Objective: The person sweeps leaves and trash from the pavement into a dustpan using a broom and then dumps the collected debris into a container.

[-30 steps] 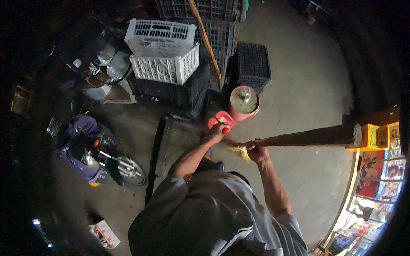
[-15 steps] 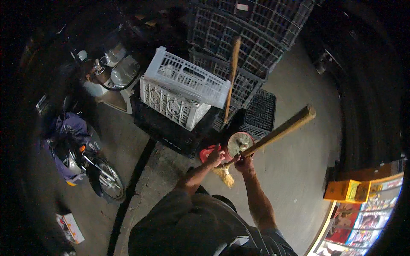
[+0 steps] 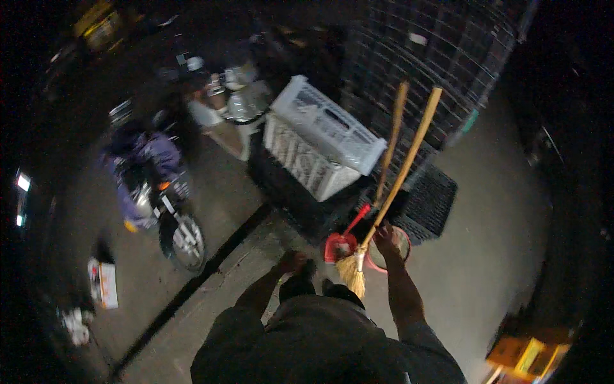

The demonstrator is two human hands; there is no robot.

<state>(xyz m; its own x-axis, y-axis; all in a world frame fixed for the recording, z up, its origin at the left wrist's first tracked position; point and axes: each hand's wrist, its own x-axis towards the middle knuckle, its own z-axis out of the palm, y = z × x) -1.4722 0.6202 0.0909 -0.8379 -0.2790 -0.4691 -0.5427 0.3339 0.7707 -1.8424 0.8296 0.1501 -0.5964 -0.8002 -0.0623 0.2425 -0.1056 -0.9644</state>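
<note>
A straw broom (image 3: 353, 274) stands with its bristles low and its long wooden handle slanting up against the dark crates. My right hand (image 3: 385, 238) is beside the lower handle, over a round red-rimmed container (image 3: 404, 246). Its fingers are dark, and whether they grip the handle cannot be made out. A red dustpan (image 3: 339, 247) with a red handle lies just left of the bristles. My left hand (image 3: 293, 261) is lowered near my feet, away from the broom, its fingers smeared by motion.
Behind the broom, a second wooden handle (image 3: 391, 141) leans against tall stacked dark crates (image 3: 428, 57). White plastic crates (image 3: 320, 141) rest on a black one. At left stands a motorcycle (image 3: 182, 233) with a purple cover; a white box (image 3: 103, 283) lies on the floor.
The broom has swung from a low slant toward me to a steep lean against the crates. My left hand has come off it and moved left. The view has turned.
</note>
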